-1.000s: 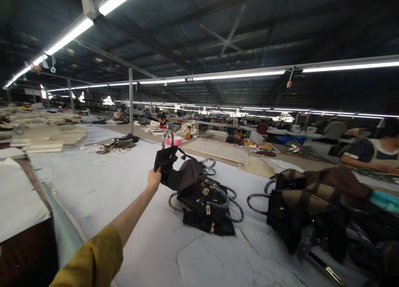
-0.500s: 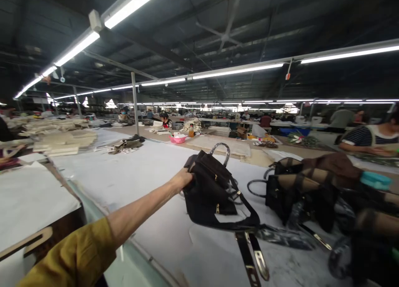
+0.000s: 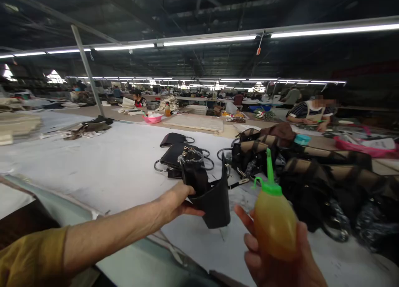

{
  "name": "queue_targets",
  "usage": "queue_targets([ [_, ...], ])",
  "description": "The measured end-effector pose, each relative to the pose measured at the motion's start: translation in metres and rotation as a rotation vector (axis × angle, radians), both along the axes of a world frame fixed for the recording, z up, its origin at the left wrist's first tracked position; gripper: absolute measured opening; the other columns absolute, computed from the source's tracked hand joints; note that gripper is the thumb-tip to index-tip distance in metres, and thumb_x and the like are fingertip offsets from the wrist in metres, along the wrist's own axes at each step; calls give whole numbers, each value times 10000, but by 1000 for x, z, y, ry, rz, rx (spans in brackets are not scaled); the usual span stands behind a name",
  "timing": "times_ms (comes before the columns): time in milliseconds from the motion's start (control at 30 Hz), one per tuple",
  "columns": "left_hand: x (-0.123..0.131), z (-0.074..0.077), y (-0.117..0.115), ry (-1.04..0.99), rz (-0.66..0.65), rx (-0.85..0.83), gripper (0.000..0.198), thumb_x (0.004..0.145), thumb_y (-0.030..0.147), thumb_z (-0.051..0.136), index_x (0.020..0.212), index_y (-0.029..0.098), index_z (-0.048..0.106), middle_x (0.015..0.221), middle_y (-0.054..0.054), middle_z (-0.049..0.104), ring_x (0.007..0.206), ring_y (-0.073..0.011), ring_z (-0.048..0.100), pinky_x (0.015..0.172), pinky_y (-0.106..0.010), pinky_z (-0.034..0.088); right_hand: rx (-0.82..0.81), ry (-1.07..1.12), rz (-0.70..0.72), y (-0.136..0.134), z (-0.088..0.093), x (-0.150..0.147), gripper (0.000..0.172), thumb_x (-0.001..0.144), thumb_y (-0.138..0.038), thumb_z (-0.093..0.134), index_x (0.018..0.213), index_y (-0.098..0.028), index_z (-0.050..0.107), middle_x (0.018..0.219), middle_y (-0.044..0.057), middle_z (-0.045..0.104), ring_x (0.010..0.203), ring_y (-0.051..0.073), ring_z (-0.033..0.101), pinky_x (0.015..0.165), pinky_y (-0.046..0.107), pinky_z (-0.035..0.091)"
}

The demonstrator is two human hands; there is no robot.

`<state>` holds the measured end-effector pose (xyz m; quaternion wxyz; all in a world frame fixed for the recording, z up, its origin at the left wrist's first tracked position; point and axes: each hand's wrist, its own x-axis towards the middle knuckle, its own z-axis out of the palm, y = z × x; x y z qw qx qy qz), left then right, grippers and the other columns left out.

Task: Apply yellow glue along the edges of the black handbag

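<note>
From my head camera, my left hand (image 3: 177,201) reaches in from the lower left, the mustard sleeve (image 3: 34,256) pushed back from the forearm, and is clamped on the near-left edge of a black bag (image 3: 215,206). My thumb lies on top of that edge and my fingers spread beneath it. The bag extends up and to the right from my grip, tilted and gaping, above the white tabletop (image 3: 131,149); I can't tell whether its underside touches anything.

My right hand (image 3: 307,264) is wrapped around a squeeze bottle (image 3: 276,224) at the lower right, thumb on one side and fingers on the other, with the index finger stretched out toward the bag. The bottle stands nearly upright in my grasp, its green nozzle (image 3: 269,166) pointing up and amber liquid showing through the body. My two hands are apart, with the bag between them, nearer the left; the bottle and the bag don't touch.

Just beyond the held bag lies a stack of black bags (image 3: 174,156) with looped handles, and behind it a smaller dark piece (image 3: 172,139). To the right, past the bottle, black-and-tan bags (image 3: 346,174) crowd the tabletop. Farther off, a person in a striped sleeve (image 3: 299,110) sits working.
</note>
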<state>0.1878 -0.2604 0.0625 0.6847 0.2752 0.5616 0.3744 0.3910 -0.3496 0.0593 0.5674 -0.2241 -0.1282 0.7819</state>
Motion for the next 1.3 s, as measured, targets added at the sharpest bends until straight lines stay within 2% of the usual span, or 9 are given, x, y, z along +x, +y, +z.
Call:
queue_targets([
  [267, -2, -5, -48, 9, -9, -49, 291, 736, 137, 414, 1009, 118, 514, 767, -75, 638, 626, -172, 633, 615, -323, 563, 39, -1, 105, 18, 13, -36, 490, 652, -536, 734, 1046, -249, 682, 1248, 125, 571, 681, 162, 634, 572, 256, 523],
  [433, 2, -8, -48, 253, -220, -54, 353, 733, 257, 470, 1070, 154, 493, 894, -90, 622, 671, -201, 619, 571, -345, 544, 23, 43, 194, 19, 0, -48, 466, 663, -513, 735, 1023, -220, 696, 1214, 162, 587, 695, 164, 640, 592, 246, 520],
  [600, -2, 3, -33, 704, -356, 292, 678, 664, 397, 582, 1276, 177, 389, 1211, -133, 525, 1063, -311, 528, 833, -411, 491, 44, -6, 112, 23, -9, -44, 558, 653, -635, 665, 1027, -221, 692, 1208, 166, 591, 881, 216, 637, 765, 319, 505],
  [700, -5, 9, -25, 983, -365, 513, 962, 597, 382, 653, 1403, 122, 198, 1475, -183, 175, 1306, -356, 262, 1035, -445, 308, 40, -65, 90, 24, -10, -40, 557, 672, -675, 614, 1028, -253, 692, 1204, 154, 596, 1040, 253, 581, 875, 357, 446],
  [767, -7, 14, -19, 1156, -460, 631, 903, 573, 394, 680, 1361, 134, 323, 1510, -152, 62, 1351, -374, 116, 1066, -486, 227, 43, -102, 94, 23, -8, -36, 549, 679, -683, 599, 1020, -264, 695, 1191, 159, 603, 1071, 277, 562, 908, 385, 416],
  [833, -8, 19, -12, 1278, -608, 739, 641, 573, 406, 691, 1152, 160, 565, 1469, -126, 246, 1339, -376, 164, 1065, -491, 215, 58, -134, 85, 22, -6, -33, 556, 668, -672, 620, 1038, -263, 687, 1183, 166, 606, 1072, 299, 562, 894, 408, 426],
  [933, -6, 24, -1, 1343, -843, 737, 333, 609, 382, 672, 875, 182, 675, 1065, -100, 633, 1093, -327, 514, 963, -431, 366, 52, -158, 65, 20, -5, -27, 566, 667, -636, 653, 1070, -240, 674, 1168, 169, 615, 1063, 309, 572, 829, 385, 479],
  [1067, 4, 23, 12, 1229, -967, 780, 216, 630, 324, 661, 822, 231, 688, 689, -14, 653, 722, -216, 622, 656, -277, 473, 20, -130, 51, 20, -8, -17, 536, 677, -592, 677, 1070, -227, 675, 1167, 170, 616, 988, 263, 622, 763, 287, 514],
  [1300, 57, 23, 28, 1295, -1063, 739, 80, 675, 217, 626, 710, 187, 692, 736, -86, 674, 753, -270, 637, 630, -325, 480, 21, -102, -113, 28, -9, 7, 535, 674, -590, 678, 1029, -190, 689, 1165, 203, 606, 922, 231, 648, 794, 296, 505],
])
